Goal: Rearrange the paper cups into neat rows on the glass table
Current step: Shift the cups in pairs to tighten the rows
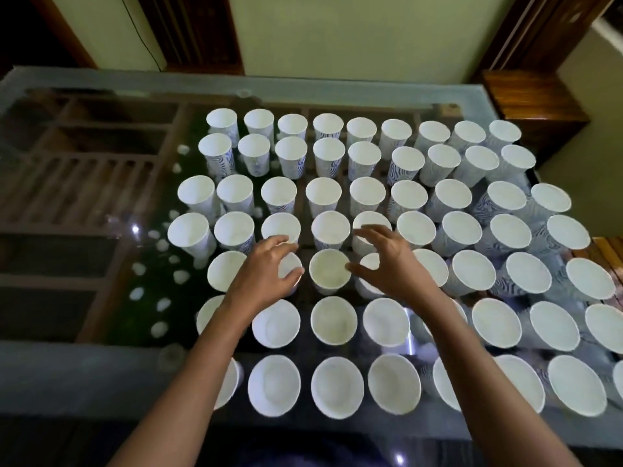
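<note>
Many white paper cups with blue wavy prints stand upright in rows on the glass table [84, 365], filling its middle and right side. My left hand [266, 274] reaches down over one cup [290, 264] in the fifth row, fingers and thumb curled round its rim. My right hand [387, 261] curls the same way over the cup [371, 261] two places to the right. Between the two hands stands a free cup [329, 272]. The far rows are straighter than the right-hand cups, which crowd together and lean.
The left third of the glass bears no cups; white pebbles [161, 284] and a wooden frame [87, 190] show beneath it. A wooden cabinet [532, 99] stands beyond the back right corner. A pale wall runs behind the table.
</note>
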A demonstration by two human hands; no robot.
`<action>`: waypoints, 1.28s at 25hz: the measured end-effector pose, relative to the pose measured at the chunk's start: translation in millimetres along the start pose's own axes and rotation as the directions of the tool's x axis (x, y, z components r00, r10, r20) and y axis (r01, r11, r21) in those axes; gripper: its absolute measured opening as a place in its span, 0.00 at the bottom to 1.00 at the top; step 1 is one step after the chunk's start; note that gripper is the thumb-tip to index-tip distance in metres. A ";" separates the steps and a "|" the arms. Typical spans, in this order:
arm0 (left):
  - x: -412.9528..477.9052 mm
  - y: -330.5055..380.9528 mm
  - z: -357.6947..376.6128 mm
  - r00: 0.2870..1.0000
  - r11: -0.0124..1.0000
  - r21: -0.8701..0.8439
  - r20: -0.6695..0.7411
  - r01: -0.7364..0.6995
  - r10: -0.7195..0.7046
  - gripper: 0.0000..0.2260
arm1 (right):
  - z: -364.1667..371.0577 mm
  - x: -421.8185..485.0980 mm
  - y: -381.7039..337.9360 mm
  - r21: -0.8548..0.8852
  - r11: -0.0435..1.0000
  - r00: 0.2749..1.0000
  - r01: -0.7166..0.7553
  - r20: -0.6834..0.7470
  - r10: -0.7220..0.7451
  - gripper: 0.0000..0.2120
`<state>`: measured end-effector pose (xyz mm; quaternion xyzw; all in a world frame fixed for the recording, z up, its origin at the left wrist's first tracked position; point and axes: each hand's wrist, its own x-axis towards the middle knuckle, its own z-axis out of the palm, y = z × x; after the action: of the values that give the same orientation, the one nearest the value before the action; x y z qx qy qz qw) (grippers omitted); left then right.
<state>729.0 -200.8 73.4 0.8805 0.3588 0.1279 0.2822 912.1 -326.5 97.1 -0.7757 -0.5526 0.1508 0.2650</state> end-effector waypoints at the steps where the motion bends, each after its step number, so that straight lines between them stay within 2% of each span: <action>1: -16.7 -1.9 -1.8 1.000 1.000 -0.006 0.001 0.007 -0.007 0.19 | 3.7 -15.3 -10.2 0.012 1.000 1.000 -0.002 0.004 0.002 0.27; 7: -107.8 -9.2 -5.8 0.999 0.999 -0.035 0.031 -0.011 0.012 0.19 | 39.9 -102.0 -62.3 0.055 0.993 0.992 -0.100 0.079 0.095 0.28; 12: -161.2 -28.7 -12.3 1.000 1.000 0.017 0.001 -0.025 0.025 0.20 | 65.7 -147.8 -91.4 0.041 0.993 0.988 -0.111 0.111 0.106 0.29; 19: -186.3 -58.8 -23.9 0.998 0.999 0.016 -0.046 0.031 -0.030 0.22 | 104.3 -147.5 -126.8 -0.031 0.999 0.985 -0.016 0.172 0.021 0.31; 25: -191.4 -70.1 -21.6 0.997 0.997 0.008 -0.016 0.075 -0.074 0.26 | 116.0 -135.1 -128.6 -0.149 0.987 0.968 -0.055 0.233 0.089 0.34; 32: -189.0 -76.4 -20.1 0.999 0.999 -0.005 -0.022 0.050 -0.050 0.25 | 122.2 -133.9 -129.1 -0.128 0.989 0.966 -0.072 0.238 0.101 0.31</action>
<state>543.5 -281.2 40.4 0.8692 0.3834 0.1312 0.2834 701.3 -389.9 64.3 -0.7890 -0.5543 0.2238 0.1419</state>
